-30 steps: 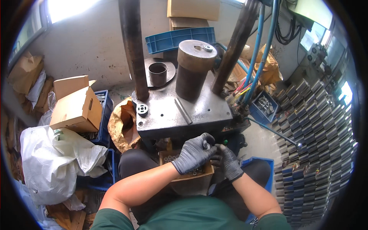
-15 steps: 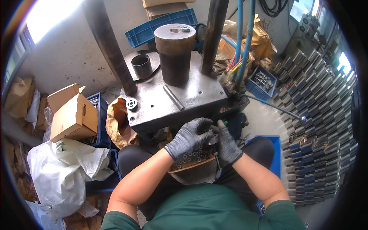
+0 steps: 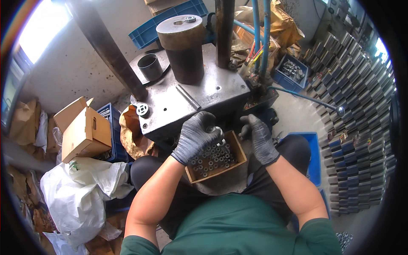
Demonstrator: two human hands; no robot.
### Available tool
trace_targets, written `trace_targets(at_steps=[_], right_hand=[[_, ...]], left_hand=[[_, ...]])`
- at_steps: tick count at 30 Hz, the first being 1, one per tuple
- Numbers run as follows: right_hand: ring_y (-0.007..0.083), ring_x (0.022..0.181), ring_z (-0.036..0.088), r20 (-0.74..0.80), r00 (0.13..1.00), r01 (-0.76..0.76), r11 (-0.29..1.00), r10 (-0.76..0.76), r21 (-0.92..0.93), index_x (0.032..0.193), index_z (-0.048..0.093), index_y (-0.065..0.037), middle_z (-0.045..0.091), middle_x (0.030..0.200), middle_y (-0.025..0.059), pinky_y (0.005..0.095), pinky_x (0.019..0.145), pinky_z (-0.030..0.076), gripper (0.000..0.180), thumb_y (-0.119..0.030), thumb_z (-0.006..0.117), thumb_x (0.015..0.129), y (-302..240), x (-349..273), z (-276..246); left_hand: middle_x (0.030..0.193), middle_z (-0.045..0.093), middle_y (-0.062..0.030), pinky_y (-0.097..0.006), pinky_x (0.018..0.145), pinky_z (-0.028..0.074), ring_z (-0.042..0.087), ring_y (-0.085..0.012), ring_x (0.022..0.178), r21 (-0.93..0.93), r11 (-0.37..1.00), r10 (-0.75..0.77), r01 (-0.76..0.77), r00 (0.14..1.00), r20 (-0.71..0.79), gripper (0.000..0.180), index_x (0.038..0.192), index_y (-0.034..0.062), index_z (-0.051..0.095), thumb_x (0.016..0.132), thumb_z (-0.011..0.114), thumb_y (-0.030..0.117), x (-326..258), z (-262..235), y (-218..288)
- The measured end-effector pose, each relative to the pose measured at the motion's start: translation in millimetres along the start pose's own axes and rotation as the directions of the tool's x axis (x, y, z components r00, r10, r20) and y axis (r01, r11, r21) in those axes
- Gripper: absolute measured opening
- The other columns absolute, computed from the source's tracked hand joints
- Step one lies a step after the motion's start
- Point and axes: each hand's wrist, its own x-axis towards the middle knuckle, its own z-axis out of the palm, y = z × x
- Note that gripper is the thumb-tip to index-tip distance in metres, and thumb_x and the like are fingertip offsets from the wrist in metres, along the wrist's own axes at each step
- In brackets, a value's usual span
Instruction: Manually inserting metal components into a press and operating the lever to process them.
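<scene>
So, left hand (image 3: 195, 137) has its fingers closed around a shiny metal ring piece (image 3: 220, 135), above the far part of the wooden box (image 3: 218, 172); exact grip partly hidden. Right hand (image 3: 260, 138) is apart, right of the box, fingers released and loosely bent. Small ring parts (image 3: 210, 161) lie in the box. Far side: steel surface (image 3: 231, 80) carries a rod (image 3: 188, 97), slotted disc (image 3: 143, 110) at left, thick upright cylinder (image 3: 181, 59) behind the rod.
</scene>
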Motion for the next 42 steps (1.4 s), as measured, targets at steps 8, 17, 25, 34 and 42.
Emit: trace_targets(at_steps=[8, 17, 25, 34, 42], right_hand=[[0.0166, 0.111, 0.065, 0.46, 0.887, 0.187, 0.867, 0.054, -0.462, 0.138, 0.058, 0.0, 0.066, 0.125, 0.0112, 0.0324, 0.095, 0.054, 0.049, -0.014, 0.07, 0.093, 10.4, -12.7, 20.0], [0.0078, 0.064, 0.062, 0.2, 0.98, 0.083, 0.913, -0.002, -0.4, 0.115, 0.069, -0.002, 0.065, 0.075, -0.0006, 0.0251, 0.059, 0.051, 0.024, -0.015, 0.068, 0.095, -3.1, -24.7, 23.3], [0.0077, 0.064, 0.063, 0.154, 0.98, 0.135, 0.99, -0.126, -0.049, 0.108, 0.069, -0.004, 0.063, 0.074, -0.0013, 0.0225, 0.056, 0.048, 0.017, -0.016, 0.066, 0.097, -25.9, -38.0, 0.8], [0.0081, 0.071, 0.066, 0.232, 0.952, 0.177, 0.979, -0.197, 0.104, 0.118, 0.069, -0.001, 0.065, 0.084, -0.0003, 0.0228, 0.066, 0.052, 0.026, -0.017, 0.065, 0.098, -27.2, -47.5, -19.1], [0.0054, 0.076, 0.061, 0.266, 0.916, 0.301, 0.952, -0.302, 0.044, 0.122, 0.069, -0.002, 0.07, 0.095, -0.0009, 0.0243, 0.071, 0.052, 0.027, -0.009, 0.07, 0.096, -69.5, -69.7, -14.3]], left_hand=[[0.102, 0.073, -0.01, -0.031, 0.087, 0.058, 0.07, -0.0161, 0.092, -0.238, 0.971, -0.029, 0.006, 0.995, -0.092, 0.04, 0.117, 0.0005, 0.068, 0.084, 0.084, 0.017, -6.5, -4.9, 2.1], [0.111, 0.071, -0.0073, -0.032, 0.089, 0.055, 0.068, -0.0158, 0.095, -0.462, 0.869, 0.046, -0.179, 0.958, -0.284, 0.028, 0.123, 0.0013, 0.066, 0.102, 0.07, 0.019, 18.6, -23.4, -20.5], [0.109, 0.071, -0.0176, -0.044, 0.088, 0.056, 0.072, -0.0323, 0.097, 0.467, 0.884, 0.159, 0.022, 0.925, -0.345, 0.028, 0.116, 0.0051, 0.07, 0.099, 0.071, 0.026, 71.4, -50.2, -84.0], [0.1, 0.076, -0.0169, -0.046, 0.083, 0.057, 0.075, -0.033, 0.091, 0.622, 0.764, 0.131, 0.172, 0.903, -0.409, 0.046, 0.114, 0.0034, 0.073, 0.097, 0.07, 0.046, 83.1, -47.6, -80.9], [0.099, 0.071, -0.0217, -0.05, 0.087, 0.052, 0.067, -0.0402, 0.094, 0.69, 0.724, 0.358, 0.012, 0.848, -0.391, 0.035, 0.104, 0.0003, 0.073, 0.099, 0.067, 0.034, 103.4, -59.1, -111.7]])
